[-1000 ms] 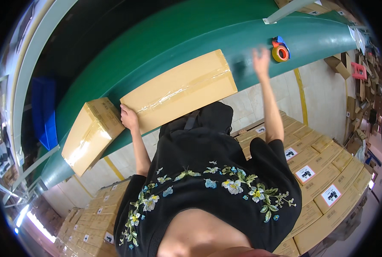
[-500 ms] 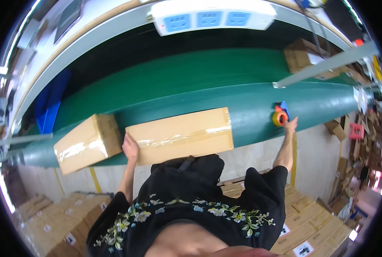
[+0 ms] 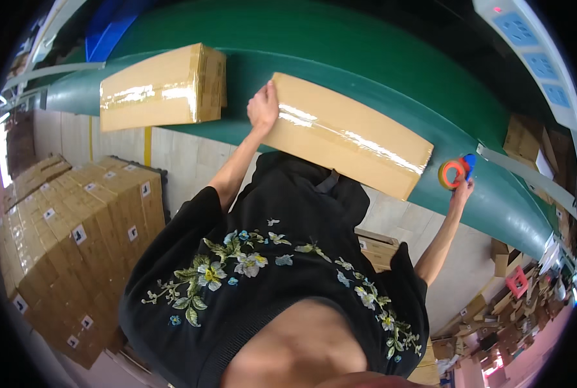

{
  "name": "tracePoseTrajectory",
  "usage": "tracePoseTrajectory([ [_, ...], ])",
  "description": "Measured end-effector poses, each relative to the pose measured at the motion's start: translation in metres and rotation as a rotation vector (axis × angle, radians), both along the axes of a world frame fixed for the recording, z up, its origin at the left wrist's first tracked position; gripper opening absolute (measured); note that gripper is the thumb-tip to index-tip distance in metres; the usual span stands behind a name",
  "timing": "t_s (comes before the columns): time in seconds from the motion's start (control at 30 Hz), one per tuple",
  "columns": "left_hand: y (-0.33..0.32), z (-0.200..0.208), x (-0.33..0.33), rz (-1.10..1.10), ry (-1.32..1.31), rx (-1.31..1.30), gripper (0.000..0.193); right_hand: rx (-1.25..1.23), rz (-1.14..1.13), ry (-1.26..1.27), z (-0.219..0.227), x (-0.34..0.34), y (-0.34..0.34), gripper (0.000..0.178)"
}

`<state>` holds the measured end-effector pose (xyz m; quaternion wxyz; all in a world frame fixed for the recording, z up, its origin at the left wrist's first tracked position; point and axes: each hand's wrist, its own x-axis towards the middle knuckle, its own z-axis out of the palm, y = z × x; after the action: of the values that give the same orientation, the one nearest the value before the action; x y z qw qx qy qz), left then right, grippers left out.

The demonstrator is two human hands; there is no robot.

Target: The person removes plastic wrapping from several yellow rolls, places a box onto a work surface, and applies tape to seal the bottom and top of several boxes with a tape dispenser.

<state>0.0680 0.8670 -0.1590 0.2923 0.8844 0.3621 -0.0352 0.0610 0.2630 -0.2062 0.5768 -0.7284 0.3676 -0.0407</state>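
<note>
A long closed cardboard box (image 3: 353,132) with shiny clear tape along its top lies on the green conveyor belt in front of me. My left hand (image 3: 262,111) grips its left end, fingers bent against the end and edge. To the right of the box, my right hand (image 3: 461,190) is closed on a tape dispenser (image 3: 469,167), which has a blue part and a yellow-orange roll. The dispenser is just above or on the belt; I cannot tell which. A second taped cardboard box (image 3: 152,90) stands on the belt to the left, apart from my left hand.
A white power strip with blue sockets (image 3: 539,68) runs along the upper right. Grey metal struts (image 3: 527,176) cross the belt's ends. Stacked cartons (image 3: 88,226) stand on the floor at left. More cartons and a pink stool (image 3: 516,282) are at lower right.
The view has swung round, so the belt now slants down to the right. My right hand has closed round the tape dispenser. My left hand remains at the long box's left end.
</note>
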Motion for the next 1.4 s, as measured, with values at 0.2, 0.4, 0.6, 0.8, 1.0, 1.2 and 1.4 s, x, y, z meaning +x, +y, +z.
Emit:
tracePoseTrajectory([
  [0.2,-0.012,0.005,-0.001,-0.130,-0.046,-0.010,0.050,-0.071,0.811,-0.442,0.140,0.023,0.256,0.066],
  [0.4,-0.014,0.012,-0.002,-0.196,-0.013,-0.101,0.049,-0.468,1.194,-0.712,0.118,0.016,0.376,0.074],
  [0.6,-0.019,0.021,-0.016,-0.088,0.040,-0.160,0.049,-0.634,1.344,-0.681,0.099,0.004,0.387,0.076],
  [0.8,0.003,0.017,-0.032,-0.089,-0.320,-0.316,0.045,-0.737,1.365,-0.795,0.112,0.010,0.390,0.076],
  [1.0,0.004,0.029,-0.048,0.061,-0.108,-1.519,0.038,-0.625,1.414,-0.689,0.103,0.007,0.393,0.076],
  [1.2,0.008,0.019,-0.055,0.121,-0.115,-1.560,0.032,-0.654,1.459,-0.618,0.109,0.009,0.388,0.076],
  [1.4,0.001,0.023,-0.053,0.093,-0.069,-1.549,0.031,-0.627,1.444,-0.618,0.108,0.008,0.388,0.076],
])
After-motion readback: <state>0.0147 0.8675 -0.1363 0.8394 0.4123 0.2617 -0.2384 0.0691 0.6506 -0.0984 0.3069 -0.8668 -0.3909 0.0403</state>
